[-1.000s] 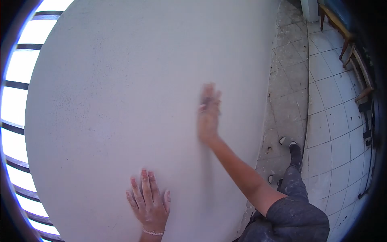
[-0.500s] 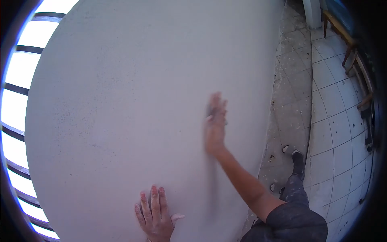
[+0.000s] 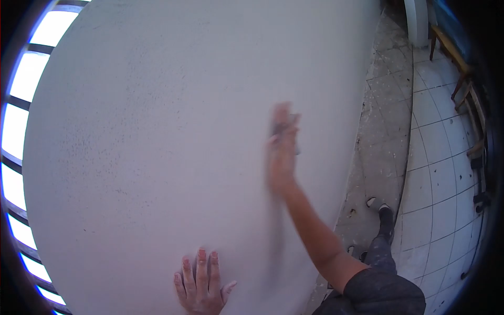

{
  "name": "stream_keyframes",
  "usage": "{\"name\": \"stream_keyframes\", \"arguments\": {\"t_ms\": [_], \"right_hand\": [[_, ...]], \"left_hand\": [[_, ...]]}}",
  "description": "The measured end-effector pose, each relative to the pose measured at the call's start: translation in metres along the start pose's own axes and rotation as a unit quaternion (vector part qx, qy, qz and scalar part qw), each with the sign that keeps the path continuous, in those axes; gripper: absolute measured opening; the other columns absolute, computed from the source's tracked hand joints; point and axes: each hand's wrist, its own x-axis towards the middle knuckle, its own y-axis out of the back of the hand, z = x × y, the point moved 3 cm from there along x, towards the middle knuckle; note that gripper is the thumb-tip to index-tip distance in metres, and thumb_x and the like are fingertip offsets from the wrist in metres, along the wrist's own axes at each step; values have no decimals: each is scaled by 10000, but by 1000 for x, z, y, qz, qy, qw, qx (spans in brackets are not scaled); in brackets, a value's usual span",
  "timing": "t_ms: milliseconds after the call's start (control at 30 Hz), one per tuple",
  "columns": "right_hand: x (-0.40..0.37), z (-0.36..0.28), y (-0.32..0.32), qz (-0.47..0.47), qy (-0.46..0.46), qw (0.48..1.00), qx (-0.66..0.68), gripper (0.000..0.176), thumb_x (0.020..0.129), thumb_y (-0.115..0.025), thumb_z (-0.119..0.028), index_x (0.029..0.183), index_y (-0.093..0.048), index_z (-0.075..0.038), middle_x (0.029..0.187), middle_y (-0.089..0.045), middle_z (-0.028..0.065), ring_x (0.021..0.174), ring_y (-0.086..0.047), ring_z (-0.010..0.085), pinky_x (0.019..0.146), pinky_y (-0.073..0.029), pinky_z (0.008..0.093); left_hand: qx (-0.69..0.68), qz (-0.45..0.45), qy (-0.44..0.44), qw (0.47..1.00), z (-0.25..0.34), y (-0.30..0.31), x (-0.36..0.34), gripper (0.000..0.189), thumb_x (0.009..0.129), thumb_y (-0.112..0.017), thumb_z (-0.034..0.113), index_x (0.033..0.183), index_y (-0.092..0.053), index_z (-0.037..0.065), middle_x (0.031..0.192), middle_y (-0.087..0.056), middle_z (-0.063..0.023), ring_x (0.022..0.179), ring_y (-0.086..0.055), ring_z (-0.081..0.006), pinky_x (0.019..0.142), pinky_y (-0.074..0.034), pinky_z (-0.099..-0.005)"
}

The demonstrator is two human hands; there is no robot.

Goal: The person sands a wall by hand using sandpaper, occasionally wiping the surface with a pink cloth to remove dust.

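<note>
A large pale wall (image 3: 173,157) fills most of the view, with small dark specks on its left part. My left hand (image 3: 202,291) lies flat against its lower portion, fingers spread and dusted white, holding nothing. Further up and to the right, my right hand (image 3: 283,152) is pressed to the same surface, blurred by motion. Under its fingers is a thin grey piece that looks like sandpaper (image 3: 294,119); most of it is hidden by the hand.
Bright gaps between dark bars (image 3: 20,102) run down the left edge. To the right are a dusty tiled ledge (image 3: 386,105), white floor tiles (image 3: 430,142) and a wooden chair or bench (image 3: 449,47). My sandalled foot (image 3: 379,203) stands on the ledge.
My right hand has slid a little upward along the wall with the grey piece. My left hand stays flat on the wall. The view has shifted slightly.
</note>
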Motion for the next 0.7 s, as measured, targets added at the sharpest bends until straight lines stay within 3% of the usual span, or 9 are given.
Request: {"name": "stream_keyframes", "arguments": {"t_ms": [100,167,233,367,433,533,600,633,700], "right_hand": [[-69,-98,14,-181,151,972,-21,767,863,-581,-289,1552,-264,-176,1610,-206,146,1480,-105,440,1199,-81,550],[-128,-79,27,-207,235,950,-10,828,819,-603,-347,1553,-264,-171,1618,-183,144,1486,-108,422,1200,-88,550],[-149,-3,35,-209,182,960,-32,750,913,-539,-394,1562,-229,-184,1634,-115,133,1493,-66,409,1202,-56,540],[-63,63,37,-33,-87,988,125,528,1076,-196,-277,1573,-108,-121,1643,-68,101,1504,-13,349,1206,-3,468],[-21,33,36,-43,-155,986,-43,526,1071,-206,-250,1562,-139,-74,1641,-90,102,1506,-13,337,1208,-15,453],[-13,-57,13,-26,20,992,118,573,1043,-307,-393,1543,-261,-118,1614,-209,114,1496,-55,389,1203,-18,490],[-55,-112,12,-110,141,977,118,572,1011,-375,-456,1520,-349,-195,1596,-269,107,1484,-125,412,1199,-51,513],[-86,-123,19,-173,196,964,40,564,996,-403,-476,1507,-382,-236,1590,-287,103,1477,-158,418,1198,-70,522],[-138,-85,28,-206,309,928,-21,551,977,-429,-502,1479,-427,-277,1590,-291,98,1470,-197,415,1194,-109,523]], "left_hand": [[-14,0,-1,1000,3,2,0,654,988,-242,616,1493,-411,235,1557,-375,12,1439,-333,-287,1184,-143,-480],[-39,0,5,999,4,4,1,625,995,-275,585,1499,-400,237,1560,-370,6,1442,-329,-286,1185,-141,-485],[-76,-1,13,997,4,5,2,590,1005,-317,537,1513,-375,242,1568,-358,-4,1447,-322,-283,1184,-142,-489],[43,75,-26,996,9,8,0,546,1015,-301,480,1393,-541,166,1438,-524,-64,1384,-409,-342,1169,-223,-486],[27,75,-17,997,10,14,3,501,1000,-359,443,1389,-550,191,1445,-517,-61,1377,-421,-330,1170,-223,-478],[14,85,-26,996,11,16,5,497,983,-396,423,1388,-551,179,1459,-503,-62,1375,-425,-320,1175,-211,-470],[3,76,-17,997,9,13,3,499,981,-398,419,1398,-539,184,1469,-491,-57,1383,-416,-311,1179,-202,-467],[-2,69,-14,998,9,13,-1,500,980,-399,417,1403,-533,186,1475,-485,-55,1387,-411,-307,1181,-198,-465],[-13,60,-4,998,8,14,-1,488,983,-380,384,1403,-527,185,1477,-484,-26,1387,-416,-254,1185,-196,-450]]}}
